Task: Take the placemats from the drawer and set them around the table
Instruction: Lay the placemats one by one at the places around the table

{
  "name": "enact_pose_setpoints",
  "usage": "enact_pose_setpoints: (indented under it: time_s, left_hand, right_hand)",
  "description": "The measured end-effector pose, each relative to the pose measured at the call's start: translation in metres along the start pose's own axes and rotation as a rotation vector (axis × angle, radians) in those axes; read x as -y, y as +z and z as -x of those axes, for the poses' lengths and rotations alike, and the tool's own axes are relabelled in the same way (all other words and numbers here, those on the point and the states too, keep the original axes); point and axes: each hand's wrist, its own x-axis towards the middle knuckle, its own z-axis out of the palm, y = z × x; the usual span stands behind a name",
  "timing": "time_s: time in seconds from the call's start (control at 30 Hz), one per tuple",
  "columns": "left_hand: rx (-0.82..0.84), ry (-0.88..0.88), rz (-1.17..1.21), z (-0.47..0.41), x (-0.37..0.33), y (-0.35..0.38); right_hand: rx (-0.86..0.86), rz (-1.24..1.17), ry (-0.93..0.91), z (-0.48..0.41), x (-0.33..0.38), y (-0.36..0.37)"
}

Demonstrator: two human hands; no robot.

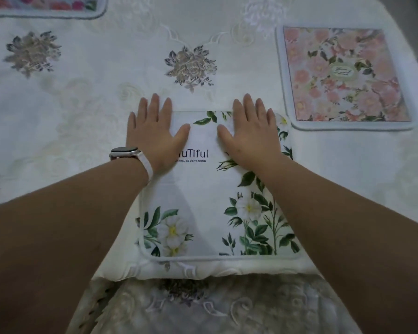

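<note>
under left hand [155, 136] and right hand [251, 136]: a placemat [208, 201]
fingers [155, 104] straight, flat over its far edge, gripping nothing

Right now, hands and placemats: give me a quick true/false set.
1. Left hand and right hand lie flat on the white mat. True.
2. The pink mat lies left of the white mat. False: it lies to the right and farther off.
3. The watch is on the right wrist. False: it is on the left wrist.
4. A third mat shows at the far left, cut off by the frame. True.
5. The fingers curl under the white mat's far edge. False: they lie straight, on top.
</note>
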Motion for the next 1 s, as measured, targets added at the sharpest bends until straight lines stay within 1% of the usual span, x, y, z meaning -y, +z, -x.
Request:
enact_pose_setpoints:
  time_s: [0.13, 0.23, 0.4, 0.47, 0.6, 0.7, 0.83, 0.93, 1.0]
  left_hand:
    - [0.001, -0.044, -0.005, 0.016, 0.013, 0.001]
    - [0.011, -0.041, -0.004, 0.037, 0.015, 0.000]
    - [0.051, -0.014, 0.038, 0.089, 0.011, 0.011]
    - [0.047, 0.025, 0.018, 0.117, 0.011, 0.006]
    - [0.074, 0.087, -0.030, 0.142, 0.005, 0.012]
    - [0.093, 0.119, -0.073, 0.163, -0.007, 0.015]
    - [0.120, 0.218, -0.093, 0.193, -0.030, 0.019]
    - [0.162, 0.282, -0.141, 0.203, -0.040, 0.020]
    - [0.150, 0.309, -0.134, 0.202, -0.040, 0.019]
  right_hand:
    - [0.014, 0.019, 0.008, 0.041, -0.026, -0.001]
    - [0.032, 0.024, 0.021, 0.070, -0.032, -0.001]
    - [0.079, 0.030, 0.026, 0.105, -0.030, 0.004]
    - [0.091, 0.019, 0.027, 0.130, -0.021, 0.001]
    - [0.121, 0.034, 0.000, 0.156, -0.007, 0.008]
    - [0.153, 0.048, -0.041, 0.179, 0.005, 0.012]
    - [0.134, 0.065, -0.153, 0.214, 0.030, 0.026]
    - [0.148, 0.067, -0.225, 0.219, 0.030, 0.028]
    - [0.153, 0.059, -0.259, 0.215, 0.025, 0.029]
